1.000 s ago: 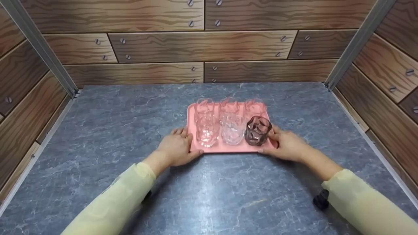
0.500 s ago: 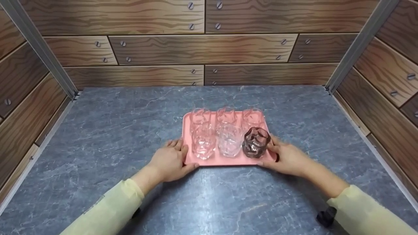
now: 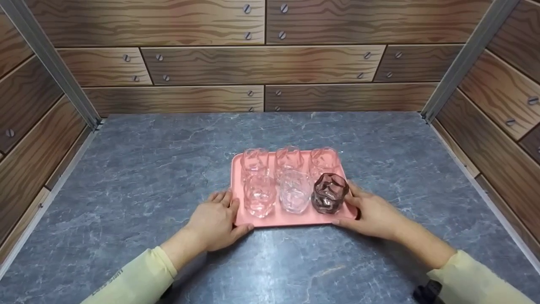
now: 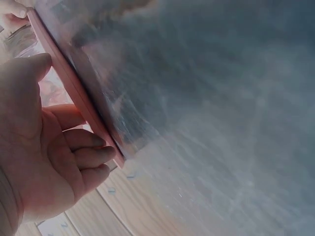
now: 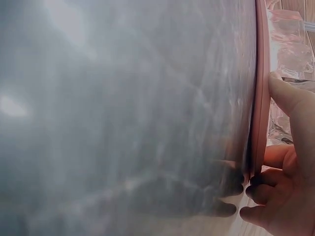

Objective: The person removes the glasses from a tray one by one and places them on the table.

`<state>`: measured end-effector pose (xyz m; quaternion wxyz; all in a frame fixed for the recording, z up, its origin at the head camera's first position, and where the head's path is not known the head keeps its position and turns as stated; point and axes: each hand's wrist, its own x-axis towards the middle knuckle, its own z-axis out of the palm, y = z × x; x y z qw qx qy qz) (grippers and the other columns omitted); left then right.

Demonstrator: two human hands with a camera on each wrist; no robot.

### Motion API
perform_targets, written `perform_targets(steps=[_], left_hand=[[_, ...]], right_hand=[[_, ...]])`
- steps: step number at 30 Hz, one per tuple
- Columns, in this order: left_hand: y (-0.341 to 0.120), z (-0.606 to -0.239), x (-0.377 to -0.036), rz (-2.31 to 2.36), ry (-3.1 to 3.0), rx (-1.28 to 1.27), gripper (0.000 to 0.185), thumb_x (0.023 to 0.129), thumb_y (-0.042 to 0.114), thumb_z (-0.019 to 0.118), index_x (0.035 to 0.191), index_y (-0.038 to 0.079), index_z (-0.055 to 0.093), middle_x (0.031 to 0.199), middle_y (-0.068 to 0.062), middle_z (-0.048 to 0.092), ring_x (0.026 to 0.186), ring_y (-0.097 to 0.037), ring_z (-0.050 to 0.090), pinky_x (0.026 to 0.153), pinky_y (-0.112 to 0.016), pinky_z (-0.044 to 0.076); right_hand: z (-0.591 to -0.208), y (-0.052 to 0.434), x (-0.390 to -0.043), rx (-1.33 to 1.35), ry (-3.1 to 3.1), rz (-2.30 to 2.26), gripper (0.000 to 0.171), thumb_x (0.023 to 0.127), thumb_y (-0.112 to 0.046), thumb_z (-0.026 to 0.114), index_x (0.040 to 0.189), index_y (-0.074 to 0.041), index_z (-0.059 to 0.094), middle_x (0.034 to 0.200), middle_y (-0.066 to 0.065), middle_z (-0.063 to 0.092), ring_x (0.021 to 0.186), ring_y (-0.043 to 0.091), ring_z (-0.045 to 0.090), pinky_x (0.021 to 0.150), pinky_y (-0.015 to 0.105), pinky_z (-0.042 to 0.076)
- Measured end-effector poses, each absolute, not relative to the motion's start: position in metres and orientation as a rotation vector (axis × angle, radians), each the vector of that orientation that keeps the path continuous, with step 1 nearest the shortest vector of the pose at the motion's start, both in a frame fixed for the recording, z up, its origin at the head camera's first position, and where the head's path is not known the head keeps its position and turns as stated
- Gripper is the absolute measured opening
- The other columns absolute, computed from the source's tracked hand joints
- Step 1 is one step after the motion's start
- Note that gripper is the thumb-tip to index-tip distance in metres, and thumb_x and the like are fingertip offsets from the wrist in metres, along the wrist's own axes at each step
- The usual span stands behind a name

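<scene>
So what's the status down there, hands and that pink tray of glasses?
Left hand and right hand grip the pink tray by its near corners. Six glasses upright on it. Nothing blocking.

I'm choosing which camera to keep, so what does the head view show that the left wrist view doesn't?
Only the head view shows all six glasses, the dark glass among them, the right hand and the wooden walls. Only the left wrist view shows the left hand's fingers curled under the tray's edge. Both show the left hand, the pink tray and the grey counter.
</scene>
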<state>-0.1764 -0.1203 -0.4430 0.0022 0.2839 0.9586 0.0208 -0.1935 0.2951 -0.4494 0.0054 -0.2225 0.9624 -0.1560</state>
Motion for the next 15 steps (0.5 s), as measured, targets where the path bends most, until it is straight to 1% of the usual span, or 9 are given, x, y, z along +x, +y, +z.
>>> perform_targets(steps=[6,15], left_hand=[[-0.1218,-0.4454,-0.1702,0.062,3.014,0.900,0.083,0.106,0.062,0.050,0.146,-0.011,0.056,0.151,-0.037,0.050,0.140,-0.049,0.051,0.121,-0.056,0.038],[-0.1235,-0.4450,-0.1723,0.067,3.026,0.917,0.083,0.105,0.062,0.052,0.144,-0.012,0.057,0.149,-0.037,0.052,0.139,-0.049,0.052,0.119,-0.057,0.040]], right_hand=[[-0.4504,0.2934,-0.1889,-0.654,3.008,-0.466,0.098,0.090,-0.077,0.066,0.145,0.004,0.060,0.162,0.029,0.038,0.132,0.057,0.054,0.105,0.067,0.048],[-0.4507,0.2930,-0.1912,-0.674,2.996,-0.512,0.096,0.090,-0.073,0.069,0.145,0.006,0.059,0.163,0.029,0.036,0.128,0.056,0.058,0.105,0.065,0.050]])
